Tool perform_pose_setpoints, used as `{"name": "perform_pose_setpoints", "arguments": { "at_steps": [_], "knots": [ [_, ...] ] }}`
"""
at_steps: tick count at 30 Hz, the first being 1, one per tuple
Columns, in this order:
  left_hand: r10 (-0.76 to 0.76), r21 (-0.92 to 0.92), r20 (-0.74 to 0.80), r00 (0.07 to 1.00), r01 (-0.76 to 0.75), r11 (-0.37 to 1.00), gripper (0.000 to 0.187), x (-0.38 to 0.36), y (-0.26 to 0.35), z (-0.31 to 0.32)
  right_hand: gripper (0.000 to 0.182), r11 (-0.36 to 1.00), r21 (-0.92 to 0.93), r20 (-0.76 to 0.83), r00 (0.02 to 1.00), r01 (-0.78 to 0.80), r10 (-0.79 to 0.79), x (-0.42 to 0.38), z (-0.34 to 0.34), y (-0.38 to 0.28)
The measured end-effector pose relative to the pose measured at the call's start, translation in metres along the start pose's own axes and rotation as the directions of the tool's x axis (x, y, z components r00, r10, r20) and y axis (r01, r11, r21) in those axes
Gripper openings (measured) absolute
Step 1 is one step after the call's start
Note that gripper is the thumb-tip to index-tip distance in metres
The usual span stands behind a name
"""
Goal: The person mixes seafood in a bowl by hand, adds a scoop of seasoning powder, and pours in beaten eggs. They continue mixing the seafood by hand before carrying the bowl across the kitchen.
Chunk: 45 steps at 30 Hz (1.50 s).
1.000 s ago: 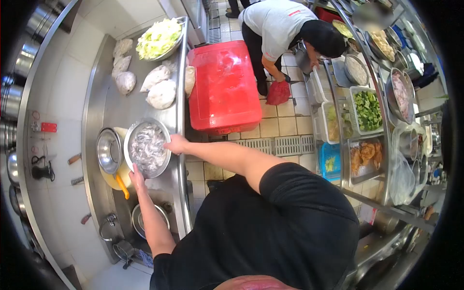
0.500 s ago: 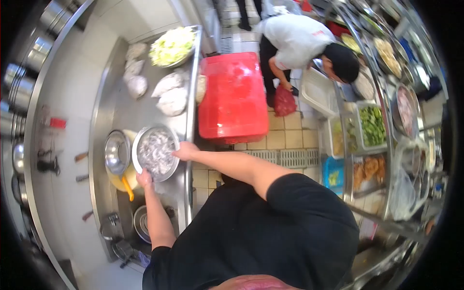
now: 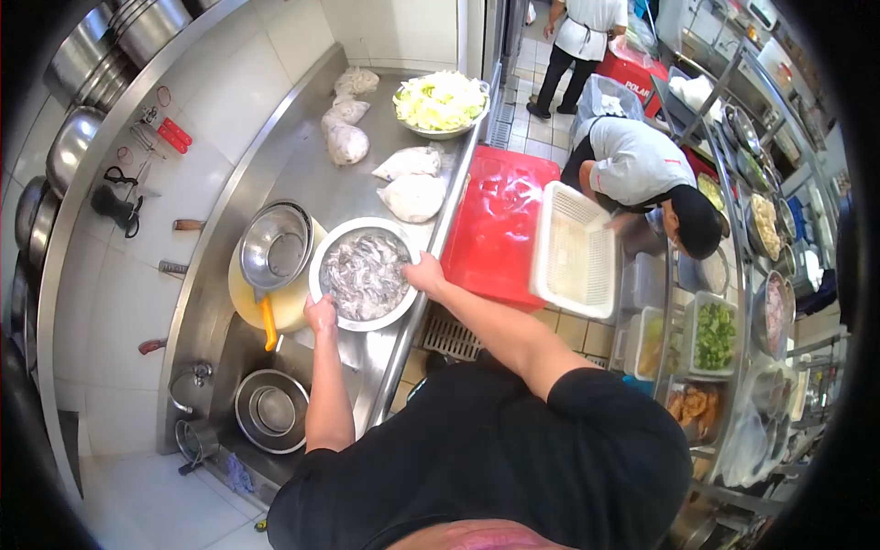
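Both hands grip a round metal basin (image 3: 365, 323) filled with wet, greyish-white pieces that look like raw shrimp (image 3: 365, 275). My left hand (image 3: 321, 313) is closed on the near left rim. My right hand (image 3: 423, 272) has the right rim, thumb over the edge. The basin is at the steel counter's front side; whether it touches the counter cannot be made out. Just left of it, a metal strainer bowl (image 3: 275, 243) lies over a round pale cutting board (image 3: 246, 307), with an orange handle (image 3: 267, 325) sticking out towards me.
A bowl of chopped cabbage (image 3: 440, 103) and white bags (image 3: 412, 197) stand farther along the counter. A sink with metal bowls (image 3: 271, 410) is at the near left. Right of the counter is a red bin (image 3: 495, 220). A co-worker (image 3: 642, 165) bends beside a white basket (image 3: 576, 252) near food shelves.
The view has shifted, with the counter appearing farther right. My hands still hold the basin. The co-worker's white basket now overlaps the red bin, and the red bag is out of sight.
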State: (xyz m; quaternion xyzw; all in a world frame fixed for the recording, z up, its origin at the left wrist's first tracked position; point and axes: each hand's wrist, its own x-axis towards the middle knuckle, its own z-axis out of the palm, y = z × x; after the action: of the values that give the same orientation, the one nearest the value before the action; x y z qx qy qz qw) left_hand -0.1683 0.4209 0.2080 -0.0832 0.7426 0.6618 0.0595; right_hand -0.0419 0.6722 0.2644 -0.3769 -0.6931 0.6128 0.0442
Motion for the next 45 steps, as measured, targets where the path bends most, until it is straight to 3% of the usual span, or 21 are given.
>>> {"name": "perform_pose_setpoints", "arguments": {
  "at_steps": [7,14,17,19,22,25,31,33,35,38,41,45],
  "knots": [
    [-0.016,0.017,0.075,0.997,0.015,1.0,0.016,-0.013,0.03,-0.025,0.039,0.995,0.047,-0.092,0.993,0.083,-0.078,-0.035,0.014,0.011],
    [-0.168,0.118,0.079,0.983,0.158,0.98,0.014,-0.052,0.036,-0.013,0.036,0.992,-0.051,-0.144,0.982,0.119,-0.125,-0.052,-0.016,0.003],
    [-0.136,0.028,0.118,0.984,0.133,0.991,0.015,-0.064,0.036,0.001,0.036,0.993,-0.032,-0.169,0.979,0.111,-0.114,-0.068,-0.035,-0.012],
    [-0.126,0.065,0.149,0.981,0.118,0.991,0.024,-0.075,0.045,0.01,0.035,0.987,0.001,-0.196,0.968,0.163,-0.16,-0.058,-0.043,0.01],
    [-0.132,0.096,0.195,0.972,0.115,0.989,0.028,-0.071,0.053,0.027,0.035,0.988,-0.007,-0.247,0.957,0.155,-0.152,-0.069,-0.057,-0.008],
    [0.018,0.038,0.194,0.981,-0.026,0.999,0.019,-0.065,0.05,0.045,0.042,0.987,-0.036,-0.257,0.952,0.16,-0.163,-0.056,-0.061,0.002],
    [-0.065,0.072,0.28,0.958,0.046,0.996,0.024,-0.054,0.065,0.066,0.038,0.985,-0.038,-0.374,0.911,0.171,-0.172,-0.044,-0.069,0.005],
    [-0.014,0.139,0.276,0.961,-0.026,0.99,0.024,-0.051,0.072,0.078,0.037,0.978,0.013,-0.402,0.897,0.208,-0.185,-0.041,-0.074,0.006],
    [0.06,0.255,0.266,0.962,-0.13,0.958,0.025,-0.041,0.059,0.082,0.038,0.99,0.025,-0.366,0.923,0.139,-0.121,-0.045,-0.079,0.0],
    [0.044,0.206,0.251,0.967,-0.098,0.974,0.027,-0.034,0.058,0.087,0.039,0.995,0.03,-0.348,0.934,0.1,-0.084,-0.041,-0.081,-0.016],
    [0.086,0.304,0.201,0.976,-0.146,0.941,0.029,-0.033,0.057,0.093,0.039,0.986,-0.062,-0.332,0.929,0.155,-0.167,-0.027,-0.087,-0.012],
    [0.252,0.579,0.18,0.951,-0.309,0.754,0.039,-0.033,0.057,0.094,0.042,0.993,-0.08,-0.3,0.948,0.082,-0.103,-0.017,-0.091,-0.004]
  ]
}}
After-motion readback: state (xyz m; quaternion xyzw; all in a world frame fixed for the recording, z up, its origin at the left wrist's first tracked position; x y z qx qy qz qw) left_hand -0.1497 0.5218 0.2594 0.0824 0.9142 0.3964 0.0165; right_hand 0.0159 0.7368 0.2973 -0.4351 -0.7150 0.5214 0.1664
